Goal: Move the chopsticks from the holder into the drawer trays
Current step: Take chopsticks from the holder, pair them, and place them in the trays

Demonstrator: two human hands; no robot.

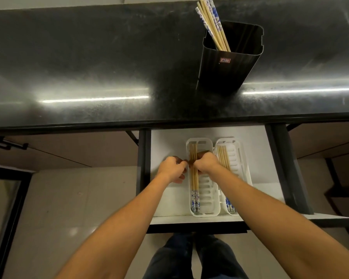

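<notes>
Bamboo chopsticks being settled into the left tray of an open drawer.

Both hands work over the left tray (203, 198): the left hand (172, 168), at 9 o'clock of the bundle (194, 178), has its fingers (182, 163) curled and pinched near the sticks; whether they actually grip one cannot be told. The right hand (207, 163) is closed over the bundle's middle, though its hold is hidden. A second group (224, 158) lies in the right tray (239, 158), and several more stand in the black holder (230, 57) on the dark surface (89, 57) at 12 o'clock. Such sticks look light, stiff and smooth, likely to roll, so they are best pinched mid-length, several together.
</notes>
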